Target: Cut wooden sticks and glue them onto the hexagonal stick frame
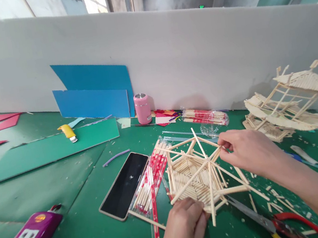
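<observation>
The right hand (246, 149) is pinching the tip of one thin stick at the far right edge of the stick frame (199, 175), with thumb and first fingers closed on it. The left hand (183, 225) is pressing on the near edge of the stick frame, fingers curled over the sticks there, so both grips are closed on this one thing. The stick frame is sitting on the green tabletop (82, 227), low in the middle of the view. It is made of many small pale wooden sticks: a flat six-sided floor of sticks lying side by side, and longer sticks rising and crossing above it. It is looking very light, and a single hand could be lifting it. Each stick is stiff but thin, so it could snap, and the joints could come apart if squeezed hard. The flat floor and its thick rim are looking like the safest places to hold; the long loose ends are the weakest. Just left of the stick frame, packs of chopsticks (152, 180) in clear wrap are lying, and a dark phone (124, 185) is further left. Red-handled scissors (276, 223) are lying to its near right among cut bits. A finished stick model (287, 102) is standing far right of it, and a pink cup (142, 108) behind it.
</observation>
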`<action>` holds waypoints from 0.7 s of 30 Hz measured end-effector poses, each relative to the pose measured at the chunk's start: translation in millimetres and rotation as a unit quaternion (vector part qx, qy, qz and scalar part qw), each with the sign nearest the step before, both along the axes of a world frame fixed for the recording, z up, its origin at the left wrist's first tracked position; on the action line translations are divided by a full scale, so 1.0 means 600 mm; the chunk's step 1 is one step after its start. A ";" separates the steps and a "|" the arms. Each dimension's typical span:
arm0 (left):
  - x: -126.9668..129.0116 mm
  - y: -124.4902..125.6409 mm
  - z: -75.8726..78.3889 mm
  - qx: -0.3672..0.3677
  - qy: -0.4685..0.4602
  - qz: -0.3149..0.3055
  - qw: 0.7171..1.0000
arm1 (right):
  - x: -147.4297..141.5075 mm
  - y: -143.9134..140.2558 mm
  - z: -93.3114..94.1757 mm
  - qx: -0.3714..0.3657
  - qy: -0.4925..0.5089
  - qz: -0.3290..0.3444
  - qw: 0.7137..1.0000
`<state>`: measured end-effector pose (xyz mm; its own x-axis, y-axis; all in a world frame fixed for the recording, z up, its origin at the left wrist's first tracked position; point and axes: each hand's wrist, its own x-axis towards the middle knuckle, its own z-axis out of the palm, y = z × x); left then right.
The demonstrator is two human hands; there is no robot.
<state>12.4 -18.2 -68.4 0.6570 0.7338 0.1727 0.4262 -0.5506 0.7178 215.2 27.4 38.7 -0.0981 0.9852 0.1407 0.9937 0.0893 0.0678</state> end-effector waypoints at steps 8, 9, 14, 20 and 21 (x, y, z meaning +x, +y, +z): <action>-0.001 -0.004 0.002 0.001 -0.002 -0.001 1.000 | 0.004 0.002 0.000 -0.011 0.042 -0.021 0.999; 0.000 -0.004 0.002 0.002 -0.002 -0.001 1.000 | 0.004 0.002 0.002 -0.013 0.048 -0.023 0.999; 0.001 -0.001 0.004 0.007 -0.003 -0.003 1.000 | 0.008 0.004 0.009 -0.030 0.082 -0.026 0.996; -0.001 0.000 0.002 0.008 -0.004 0.001 1.000 | 0.033 0.005 0.008 -0.070 0.156 -0.007 0.985; -0.001 -0.001 0.001 0.007 -0.004 0.002 1.000 | 0.038 0.004 0.007 -0.074 0.165 -0.003 0.983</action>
<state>12.0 -18.5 -67.8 0.6529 0.7339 0.1877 0.4230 -0.5587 0.7134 237.8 30.0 42.7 -0.0641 0.9977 0.0198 0.9598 0.0671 -0.2724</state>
